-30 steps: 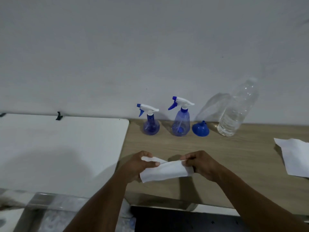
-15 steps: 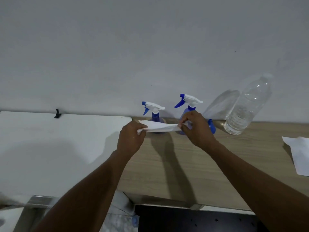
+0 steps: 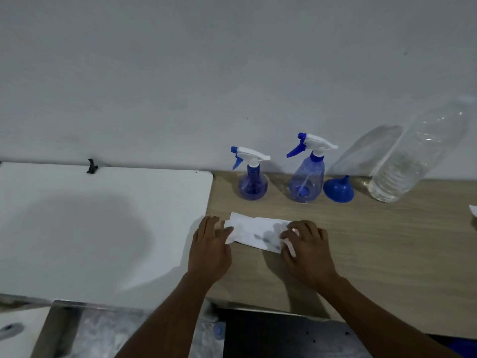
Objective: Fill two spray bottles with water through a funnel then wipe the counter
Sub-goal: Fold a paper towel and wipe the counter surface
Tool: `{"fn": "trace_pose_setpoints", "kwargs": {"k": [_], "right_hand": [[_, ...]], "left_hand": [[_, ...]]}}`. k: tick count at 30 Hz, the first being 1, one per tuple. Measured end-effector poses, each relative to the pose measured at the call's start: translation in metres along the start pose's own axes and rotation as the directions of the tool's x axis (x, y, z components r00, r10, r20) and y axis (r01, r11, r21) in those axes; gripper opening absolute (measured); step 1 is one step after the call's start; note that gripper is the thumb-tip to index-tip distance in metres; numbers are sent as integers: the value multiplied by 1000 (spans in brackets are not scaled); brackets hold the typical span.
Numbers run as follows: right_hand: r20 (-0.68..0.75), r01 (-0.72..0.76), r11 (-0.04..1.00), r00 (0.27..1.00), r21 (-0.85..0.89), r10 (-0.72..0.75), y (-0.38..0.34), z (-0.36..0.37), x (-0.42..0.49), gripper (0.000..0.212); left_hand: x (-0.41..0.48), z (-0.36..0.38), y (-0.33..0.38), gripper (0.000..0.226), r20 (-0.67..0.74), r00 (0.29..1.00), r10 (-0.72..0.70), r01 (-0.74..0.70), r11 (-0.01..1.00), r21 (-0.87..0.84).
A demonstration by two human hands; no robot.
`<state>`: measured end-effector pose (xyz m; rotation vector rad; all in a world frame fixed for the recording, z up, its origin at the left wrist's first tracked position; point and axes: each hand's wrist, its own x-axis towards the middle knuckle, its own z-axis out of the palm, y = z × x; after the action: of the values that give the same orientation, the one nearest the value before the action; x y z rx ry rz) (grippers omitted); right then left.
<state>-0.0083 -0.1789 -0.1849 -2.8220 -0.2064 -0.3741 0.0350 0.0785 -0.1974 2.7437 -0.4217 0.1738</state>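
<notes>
A folded white tissue (image 3: pixel 254 232) lies flat on the wooden counter (image 3: pixel 387 241), with grey damp spots near its right end. My left hand (image 3: pixel 210 244) rests with straight fingers on the tissue's left end. My right hand (image 3: pixel 305 245) presses the right end, fingers slightly bent. Behind the tissue, by the wall, stand a small round blue spray bottle (image 3: pixel 252 180) and a taller blue spray bottle (image 3: pixel 307 175), both with white trigger heads on. A blue funnel (image 3: pixel 338 190) sits upside down to their right, beside a large clear water bottle (image 3: pixel 413 161) holding some water.
A white board (image 3: pixel 103 223) covers the surface left of the counter, with a small black clip (image 3: pixel 91 166) at its back edge. Another white tissue (image 3: pixel 473 210) shows at the right frame edge. The wall runs close behind the bottles.
Both hands brought the tissue, held stretched in the air in front of the spray bottles, down onto the counter and laid it flat; the fingers now lie on its ends.
</notes>
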Motion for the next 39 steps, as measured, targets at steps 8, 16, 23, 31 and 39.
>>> {"fn": "trace_pose_setpoints", "kwargs": {"k": [8, 16, 23, 31, 39], "right_hand": [[466, 413, 907, 789, 83, -401, -26, 55, 46, 66], [416, 276, 955, 859, 112, -297, -32, 57, 66, 73], [364, 245, 956, 886, 159, -288, -20, 58, 63, 75], [345, 67, 997, 937, -37, -50, 37, 44, 35, 78], [316, -31, 990, 946, -135, 73, 122, 11, -7, 73]], "left_hand": [[1, -4, -13, 44, -58, 995, -83, 82, 997, -14], [0, -7, -5, 45, -51, 992, -117, 113, 991, -72], [6, -3, 28, 19, -94, 977, -190, 162, 955, -249], [8, -4, 67, 16, -1, 947, -320, 308, 912, -271], [4, 14, 134, 7, 4, 938, -347, 328, 883, -335]]}}
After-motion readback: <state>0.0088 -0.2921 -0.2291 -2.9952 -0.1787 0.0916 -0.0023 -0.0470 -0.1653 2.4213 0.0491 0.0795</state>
